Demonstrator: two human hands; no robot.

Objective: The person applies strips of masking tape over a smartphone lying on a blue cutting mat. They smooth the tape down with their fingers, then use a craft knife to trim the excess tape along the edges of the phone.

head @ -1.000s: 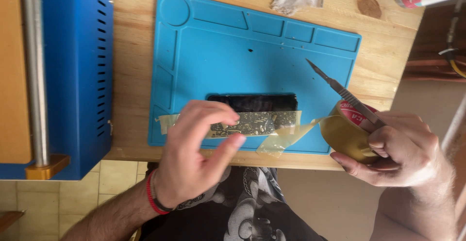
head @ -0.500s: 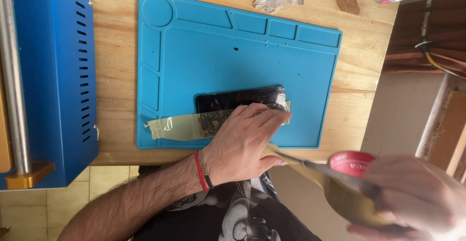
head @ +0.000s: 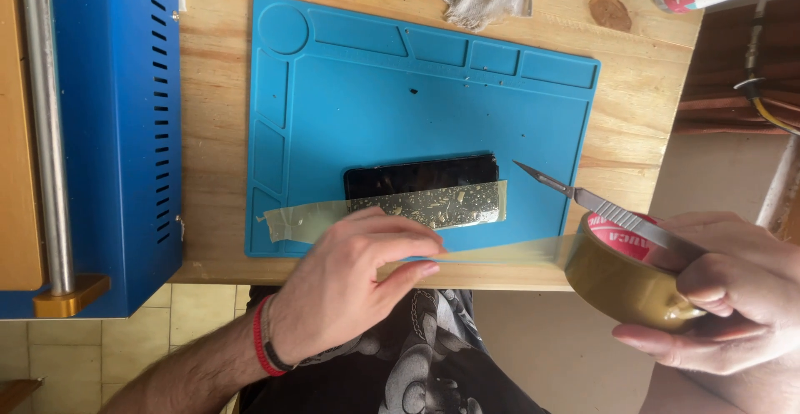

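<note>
A stretch of tape (head: pixel 500 253) was held taut just below the phone (head: pixel 421 176), which lay on the blue mat (head: pixel 433 97) with one strip (head: pixel 392 208) already laid across it. Its free end was pinched in the left hand (head: pixel 350 289); the roll (head: pixel 625 276) and a scalpel (head: pixel 583 200) were clasped in the right hand (head: pixel 725 289). For a clean strip, the tape was best kept tight and level, and lowered from one end to avoid creases.
</note>
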